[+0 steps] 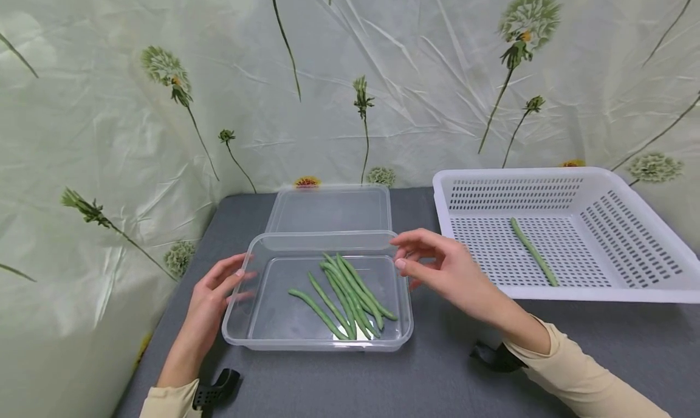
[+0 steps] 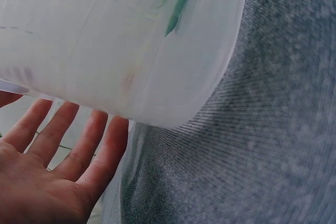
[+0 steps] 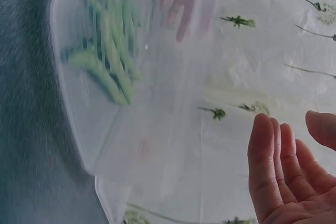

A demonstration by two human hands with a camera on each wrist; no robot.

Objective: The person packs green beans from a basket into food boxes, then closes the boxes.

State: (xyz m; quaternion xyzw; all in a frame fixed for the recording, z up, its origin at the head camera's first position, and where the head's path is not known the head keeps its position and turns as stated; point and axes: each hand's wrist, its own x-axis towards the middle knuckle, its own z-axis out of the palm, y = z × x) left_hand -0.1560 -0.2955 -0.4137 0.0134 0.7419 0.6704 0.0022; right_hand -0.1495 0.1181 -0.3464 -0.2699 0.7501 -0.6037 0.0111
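A clear plastic container [image 1: 279, 345] stands on the grey table, with several green beans [image 1: 344, 290] lying in it, mostly toward its right half. My left hand [image 1: 210, 302] is at the container's left side, and some of its fingertips show through the clear wall. In the left wrist view those fingers [image 2: 107, 150] are nearly straight, their tips at the container's wall. By the far right corner is my right hand [image 1: 445, 272]. The right wrist view shows its fingers [image 3: 262, 166] extended, apart from the container and with nothing held.
A white perforated basket [image 1: 596, 293] stands at the right with one green bean [image 1: 533, 251] inside. Directly behind the container lies a clear lid [image 1: 330, 208]. A flower-printed sheet [image 1: 328, 132] hangs along the table's back and left.
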